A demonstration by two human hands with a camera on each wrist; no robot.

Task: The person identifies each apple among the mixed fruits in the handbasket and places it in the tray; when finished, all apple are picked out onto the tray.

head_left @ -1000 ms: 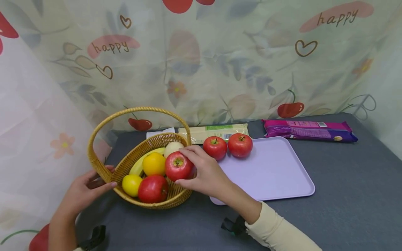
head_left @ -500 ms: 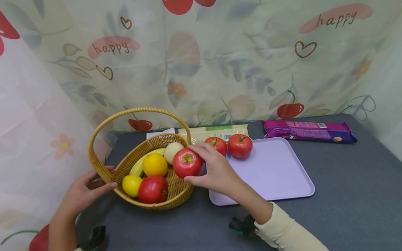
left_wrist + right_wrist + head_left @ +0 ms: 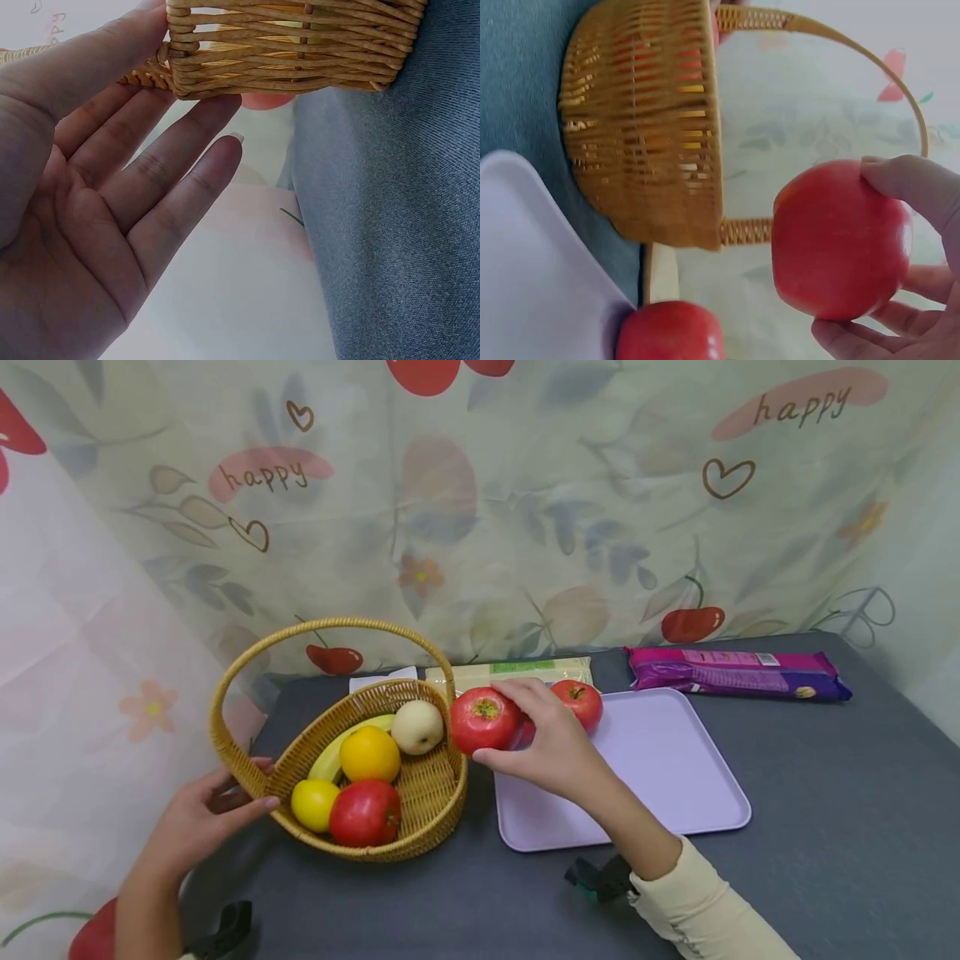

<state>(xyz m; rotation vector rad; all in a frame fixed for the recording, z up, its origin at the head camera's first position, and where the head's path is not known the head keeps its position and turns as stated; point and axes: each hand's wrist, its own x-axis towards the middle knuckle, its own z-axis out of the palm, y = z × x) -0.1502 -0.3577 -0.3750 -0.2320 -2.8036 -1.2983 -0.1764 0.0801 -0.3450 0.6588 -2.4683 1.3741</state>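
My right hand point(image 3: 551, 739) grips a red apple point(image 3: 486, 720) between thumb and fingers, raised beside the right rim of a wicker basket point(image 3: 438, 827). The right wrist view shows this apple point(image 3: 840, 240) clear of the basket. With thumb in front and fingers behind, my left hand point(image 3: 198, 818) holds the basket's left side by the handle base; its fingers point(image 3: 180, 184) lie along the wicker in the left wrist view. Inside the basket are a red apple point(image 3: 365, 812), a lemon point(image 3: 313, 804), an orange point(image 3: 370, 755), a banana point(image 3: 330, 758) and a pale round pear point(image 3: 417, 727).
A lilac tray point(image 3: 645, 777) lies right of the basket. On its back left part sits a red apple point(image 3: 581, 703); another is mostly hidden behind my right hand. A beige packet point(image 3: 465, 677) and a purple packet point(image 3: 738, 673) lie along the back.
My right hand has lifted the apple from over the basket and carried it right and slightly back, past the rim toward the tray. The left hand and the basket stay in place.
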